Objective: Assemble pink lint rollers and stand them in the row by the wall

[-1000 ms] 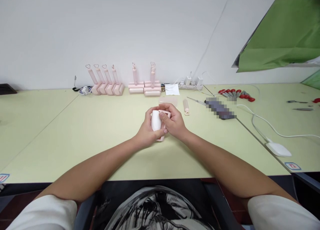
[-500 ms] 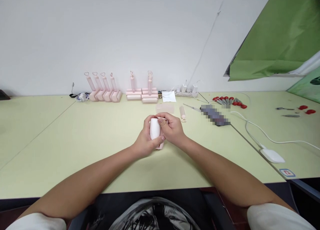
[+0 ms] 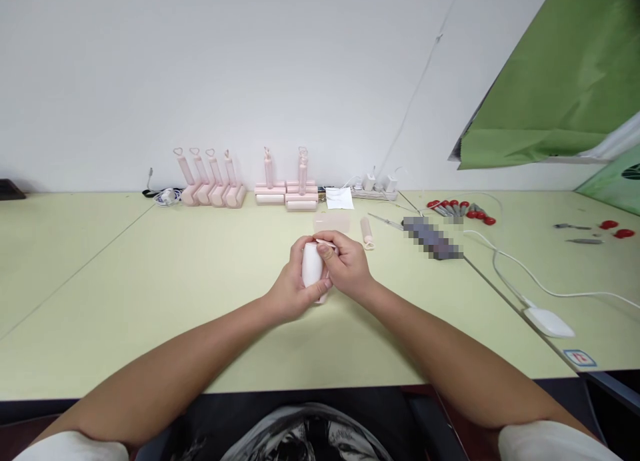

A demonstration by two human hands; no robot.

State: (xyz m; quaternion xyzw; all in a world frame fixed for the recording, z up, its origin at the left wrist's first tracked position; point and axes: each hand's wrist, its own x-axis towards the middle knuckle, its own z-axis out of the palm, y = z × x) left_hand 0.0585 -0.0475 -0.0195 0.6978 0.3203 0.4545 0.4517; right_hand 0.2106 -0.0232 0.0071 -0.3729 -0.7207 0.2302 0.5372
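Note:
Both hands hold a lint roller head with a white roll (image 3: 313,264) and pale pink housing, just above the table in front of me. My left hand (image 3: 294,284) wraps its left side and underside, thumb across the lower part. My right hand (image 3: 347,264) grips the upper right, thumb pressed on the pink edge near the top. The fingers hide much of the housing. Beyond the hands lies a translucent pink cover (image 3: 331,221). Right of it is a pink handle (image 3: 367,233) with a loop at its near end.
Several pink lint rollers (image 3: 217,193) with upright handles stand along the wall. A power strip (image 3: 375,194) with chargers and a white paper (image 3: 339,198) are at the back. To the right lie a blurred dark object (image 3: 433,237), red-handled tools (image 3: 453,207) and a white charger (image 3: 550,321).
The view has shifted slightly. Both hands keep hold of the roller head, and a pink edge at its top right, by the right thumb, now shows more.

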